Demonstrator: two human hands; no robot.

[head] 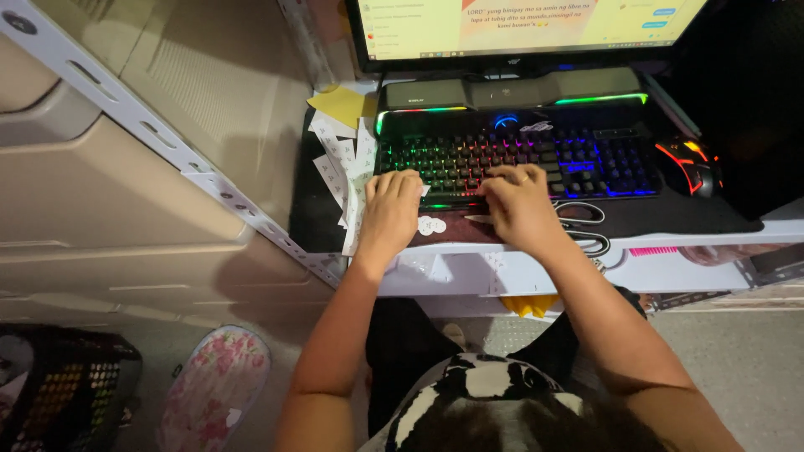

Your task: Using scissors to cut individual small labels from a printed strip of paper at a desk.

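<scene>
While both hands rest flat, the keyboard (511, 155) lies just ahead, its long axis crosswise. The left hand (392, 208) spreads open at its left end, gripping nothing. The right hand (519, 201), fingers loosely curled over the middle keys, grasps nothing either; scissors (582, 222) lie just right of it.

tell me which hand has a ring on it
The right hand: a gold band shows on one finger. The left hand, also on the keyboard, has bare fingers.

Both forearms are stretched forward, side by side. The left hand (392, 208) is laid flat, palm down, fingers together. The right hand (519, 203) is likewise flattened, fingers extended.
</scene>
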